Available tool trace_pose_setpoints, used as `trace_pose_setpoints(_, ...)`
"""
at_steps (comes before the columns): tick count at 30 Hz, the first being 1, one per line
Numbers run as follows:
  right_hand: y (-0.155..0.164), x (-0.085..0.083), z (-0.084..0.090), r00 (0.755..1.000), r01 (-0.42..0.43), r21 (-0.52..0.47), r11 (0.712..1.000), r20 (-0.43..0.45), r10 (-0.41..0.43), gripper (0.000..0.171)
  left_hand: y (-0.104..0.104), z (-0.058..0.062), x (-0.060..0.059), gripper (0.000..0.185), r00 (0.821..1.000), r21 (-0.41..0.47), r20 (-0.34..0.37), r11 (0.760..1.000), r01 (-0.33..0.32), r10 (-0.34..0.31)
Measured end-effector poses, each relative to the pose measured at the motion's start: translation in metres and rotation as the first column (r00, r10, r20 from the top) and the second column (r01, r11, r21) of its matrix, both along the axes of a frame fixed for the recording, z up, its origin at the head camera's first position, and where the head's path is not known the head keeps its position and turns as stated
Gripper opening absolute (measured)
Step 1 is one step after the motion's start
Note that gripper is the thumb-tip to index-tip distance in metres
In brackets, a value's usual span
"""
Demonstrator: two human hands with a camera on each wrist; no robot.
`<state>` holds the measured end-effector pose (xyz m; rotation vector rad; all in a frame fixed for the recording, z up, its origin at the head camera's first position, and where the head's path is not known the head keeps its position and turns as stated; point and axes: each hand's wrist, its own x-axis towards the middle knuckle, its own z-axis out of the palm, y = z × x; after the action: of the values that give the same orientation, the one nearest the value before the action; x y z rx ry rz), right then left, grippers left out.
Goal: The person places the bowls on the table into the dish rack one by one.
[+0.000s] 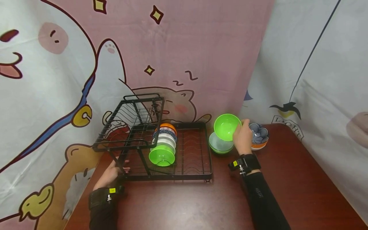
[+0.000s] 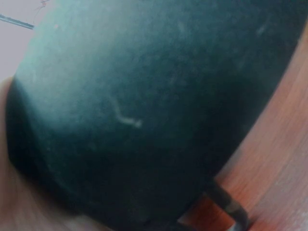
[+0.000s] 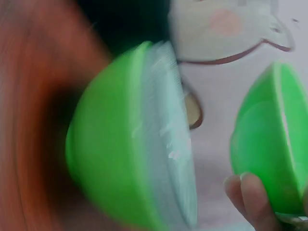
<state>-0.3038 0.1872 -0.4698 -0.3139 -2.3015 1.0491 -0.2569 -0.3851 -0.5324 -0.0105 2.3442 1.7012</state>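
- Pinching the upper green bowl (image 1: 224, 126) at its 3 o'clock side, the right hand (image 1: 243, 137) holds it above the tabletop (image 1: 184, 204). Clock positions follow the head view, 12 o'clock pointing away from the person.
- Right grip: two fingertips (image 3: 251, 188) bear on the bowl's outer wall in the right wrist view. This side hold probably serves to leave most of the rim unobstructed.
- At 6 o'clock of the held bowl, near but apart: the nested stack (image 1: 220, 142), a pale bowl seated inside green. Nesting presumably saves space.
- At 3 o'clock, just beyond the right hand: small grey-blue cups (image 1: 261, 131) grouped on an orange-rimmed bowl (image 1: 260, 146), partly hidden by the hand.
- At 8 o'clock: the bowl row (image 1: 162, 155) in the black rack (image 1: 184, 176), running from orange at its 12 o'clock end through blue-patterned and white to green at 6 o'clock. The bowls stand tilted, mouths toward the person; the wavy wires likely prevent rolling.
- At the row's 10 o'clock: the raised upper shelf (image 1: 120, 148).
- At the rack's 7 o'clock corner: the left hand (image 1: 110, 174), beside the frame, possibly steadying it. Whether its fingers close round the frame cannot be told; a blurred dark surface (image 2: 144, 96) fills most of the left wrist view.
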Motion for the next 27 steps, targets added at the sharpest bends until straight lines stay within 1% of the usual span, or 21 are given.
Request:
trace_pose_setpoints(2,0.002,0.002,-0.001,1.000,-0.026,-0.141,0.990,0.005,0.027,0.027,0.000,0.000,0.000,0.065,1.000,-0.011,-0.006,1.000,-0.001,0.001)
trace_pose_setpoints(3,0.003,0.002,-0.002,0.999,-0.038,-0.221,0.975,0.003,0.040,0.027,0.000,0.000,0.000,0.065,1.000,-0.016,-0.007,1.000,0.000,0.000)
trace_pose_setpoints(5,0.004,0.002,-0.003,0.997,-0.068,-0.375,0.925,-0.005,0.071,0.026,0.001,0.000,0.000,0.065,1.000,-0.037,-0.012,0.999,0.004,-0.005)
trace_pose_setpoints(6,0.004,0.002,-0.003,0.996,-0.087,-0.452,0.888,-0.014,0.090,0.026,0.001,0.001,0.000,0.065,1.000,-0.042,-0.013,0.999,0.001,-0.002)
trace_pose_setpoints(8,0.004,0.003,-0.003,0.992,-0.120,-0.577,0.808,-0.031,0.125,0.031,0.002,0.001,0.001,0.065,1.000,-0.044,-0.016,0.999,-0.002,0.001)
trace_pose_setpoints(11,0.002,0.003,0.000,0.981,-0.177,-0.700,0.692,-0.065,0.185,0.047,0.002,0.001,0.002,0.065,1.000,-0.039,-0.026,0.999,-0.007,0.006)
trace_pose_setpoints(12,0.001,0.004,0.000,0.975,-0.199,-0.734,0.649,-0.081,0.207,0.053,0.002,0.001,0.002,0.064,0.999,-0.040,-0.032,0.999,-0.010,0.008)
trace_pose_setpoints(14,0.001,0.005,0.000,0.964,-0.232,-0.774,0.588,-0.103,0.245,0.059,0.002,0.001,0.003,0.064,0.999,-0.030,-0.038,1.000,-0.004,0.003)
trace_pose_setpoints(15,0.001,0.005,-0.001,0.959,-0.243,-0.786,0.568,-0.105,0.264,0.060,0.002,0.000,0.003,0.064,0.999,-0.034,-0.045,0.999,-0.005,0.004)
trace_pose_setpoints(16,0.002,0.005,-0.002,0.953,-0.253,-0.792,0.556,-0.106,0.283,0.060,0.002,0.000,0.003,0.063,0.999,-0.022,-0.045,1.000,-0.002,0.001)
trace_pose_setpoints(17,0.002,0.006,-0.003,0.948,-0.258,-0.794,0.550,-0.099,0.302,0.061,0.002,0.000,0.003,0.062,0.999,-0.009,-0.044,1.000,0.001,-0.001)
trace_pose_setpoints(20,0.002,0.007,-0.007,0.937,-0.264,-0.779,0.568,-0.068,0.342,0.061,0.001,-0.001,0.002,0.062,0.999,0.044,-0.041,0.999,0.023,-0.021)
trace_pose_setpoints(22,0.002,0.007,-0.010,0.932,-0.270,-0.770,0.578,-0.057,0.359,0.062,0.001,-0.001,0.001,0.066,0.999,0.082,-0.038,0.996,0.036,-0.033)
trace_pose_setpoints(25,0.001,0.007,-0.013,0.928,-0.279,-0.763,0.584,-0.057,0.369,0.063,0.000,0.000,0.000,0.072,0.998,0.080,-0.046,0.996,0.046,-0.042)
trace_pose_setpoints(27,0.000,0.006,-0.014,0.930,-0.277,-0.753,0.596,-0.056,0.362,0.064,0.001,0.000,0.000,0.071,0.998,0.065,-0.047,0.997,0.049,-0.046)
